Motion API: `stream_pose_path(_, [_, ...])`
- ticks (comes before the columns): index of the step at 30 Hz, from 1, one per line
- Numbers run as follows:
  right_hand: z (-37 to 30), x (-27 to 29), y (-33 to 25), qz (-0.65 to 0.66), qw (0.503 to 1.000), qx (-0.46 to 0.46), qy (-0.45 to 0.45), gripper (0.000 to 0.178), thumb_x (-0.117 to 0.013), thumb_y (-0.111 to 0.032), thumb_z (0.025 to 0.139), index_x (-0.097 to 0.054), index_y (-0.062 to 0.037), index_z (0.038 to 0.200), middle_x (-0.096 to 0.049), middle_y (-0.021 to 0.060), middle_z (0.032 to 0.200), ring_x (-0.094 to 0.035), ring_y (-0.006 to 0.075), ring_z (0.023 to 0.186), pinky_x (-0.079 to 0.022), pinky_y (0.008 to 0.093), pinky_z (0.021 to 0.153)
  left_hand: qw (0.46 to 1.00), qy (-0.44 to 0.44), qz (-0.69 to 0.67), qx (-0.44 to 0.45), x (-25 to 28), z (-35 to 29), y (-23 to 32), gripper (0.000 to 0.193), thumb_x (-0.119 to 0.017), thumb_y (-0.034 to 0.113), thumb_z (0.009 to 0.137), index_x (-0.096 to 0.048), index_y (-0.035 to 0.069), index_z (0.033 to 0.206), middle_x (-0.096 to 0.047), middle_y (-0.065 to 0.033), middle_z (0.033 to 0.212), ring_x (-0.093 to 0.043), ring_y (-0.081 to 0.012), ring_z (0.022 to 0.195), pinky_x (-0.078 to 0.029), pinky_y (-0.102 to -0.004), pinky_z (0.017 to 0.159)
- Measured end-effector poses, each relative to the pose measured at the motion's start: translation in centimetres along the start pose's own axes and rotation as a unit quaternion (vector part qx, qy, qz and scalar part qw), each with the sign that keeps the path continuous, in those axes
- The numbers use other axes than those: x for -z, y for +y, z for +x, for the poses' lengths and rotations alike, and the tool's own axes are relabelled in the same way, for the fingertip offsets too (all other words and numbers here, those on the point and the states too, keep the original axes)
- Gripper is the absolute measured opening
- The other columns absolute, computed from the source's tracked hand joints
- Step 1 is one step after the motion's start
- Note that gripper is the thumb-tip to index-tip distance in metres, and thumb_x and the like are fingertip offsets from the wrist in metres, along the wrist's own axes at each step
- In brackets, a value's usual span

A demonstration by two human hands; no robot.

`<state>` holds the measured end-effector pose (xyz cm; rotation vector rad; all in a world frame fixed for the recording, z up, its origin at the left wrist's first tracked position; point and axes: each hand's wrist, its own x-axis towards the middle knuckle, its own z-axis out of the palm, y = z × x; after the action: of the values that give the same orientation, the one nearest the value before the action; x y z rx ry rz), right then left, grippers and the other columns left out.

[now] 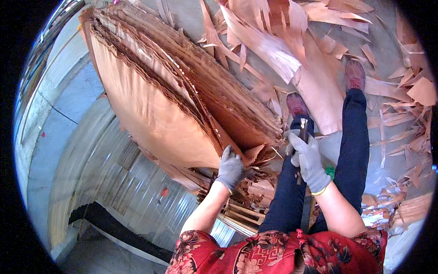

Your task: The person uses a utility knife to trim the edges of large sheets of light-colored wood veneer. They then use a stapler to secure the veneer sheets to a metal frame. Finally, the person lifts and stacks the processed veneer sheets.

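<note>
A tall stack of thin brown wood veneer sheets with ragged, wavy edges stands in front of me, to the left. Its upper sheets bulge apart, leaving a dark gap. My left hand, in a grey glove, is closed on the near corner of the sheets; part of its grip is hidden. Over my leg, my right hand, gloved too, is wrapped around a narrow dark tool with a shiny metal end. The tool's exact kind does not show. It is apart from the stack.
Torn veneer strips litter the grey floor ahead and to the right. A wooden pallet sits low beside the stack. At left are corrugated, translucent sheeting and a long black strip. A green scrap lies near my right wrist.
</note>
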<state>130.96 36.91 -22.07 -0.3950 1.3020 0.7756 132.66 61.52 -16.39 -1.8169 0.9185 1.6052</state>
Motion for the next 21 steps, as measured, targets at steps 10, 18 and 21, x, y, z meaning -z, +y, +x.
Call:
stream_pose_path(10, [-1.1, 0.9, -1.5, 0.029, 0.999, 0.003, -0.020, 0.016, -0.056, -0.021, 0.086, -0.059, -0.0063, 0.092, -0.054, 0.0023, 0.057, -0.036, 0.0045, 0.037, -0.025, 0.0186, 0.035, 0.925, -0.138, -0.353, 0.013, 8.4, 10.0, -2.9, 0.053, -0.055, 0.047, 0.078, -0.054, 0.007, 0.113, -0.058, -0.0153, 0.104, -0.047, -0.0297, 0.112, -0.033, -0.0451, 0.096])
stream_pose_path(18, [-2.4, 0.1, -3.0, 0.015, 0.999, -0.023, -0.045, 0.017, -0.055, -0.021, 0.086, -0.060, -0.0058, 0.092, -0.054, 0.0011, 0.058, -0.038, 0.0038, 0.040, -0.025, 0.0176, 0.037, 0.951, 0.268, 0.153, 0.034, 15.7, 17.9, -19.1, 0.057, -0.053, 0.043, 0.082, -0.046, 0.006, 0.124, -0.058, -0.0129, 0.113, -0.033, -0.0291, 0.125, -0.023, -0.0438, 0.103])
stream_pose_path(21, [-2.6, 0.1, -3.3, 0.001, 0.998, -0.031, -0.049, 0.018, -0.055, -0.021, 0.087, -0.061, -0.0053, 0.093, -0.054, 0.0009, 0.058, -0.039, 0.0037, 0.041, -0.026, 0.0183, 0.038, 0.977, 0.078, 0.157, 0.121, 15.3, 18.5, -23.0, 0.049, -0.043, 0.045, 0.087, -0.053, 0.012, 0.121, -0.054, -0.0077, 0.122, -0.034, -0.0264, 0.127, -0.021, -0.0438, 0.104])
